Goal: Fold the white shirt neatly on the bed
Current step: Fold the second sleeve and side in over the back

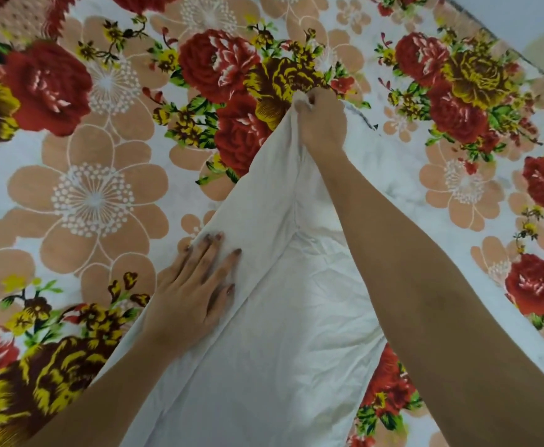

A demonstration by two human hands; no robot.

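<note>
Pinching the white shirt's (280,317) far end, our right hand (320,122) draws it lengthwise away; our flat left hand (196,287) presses the nearer fold.

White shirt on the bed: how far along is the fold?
Early to midway. Done: the white shirt lies on the bed with its left edge apparently turned in along a long crease. In hand: the left hand presses that strip flat while the right hand pinches the bunched far end. Left: the middle is wrinkled and the shirt lies long, not yet folded across.
</note>
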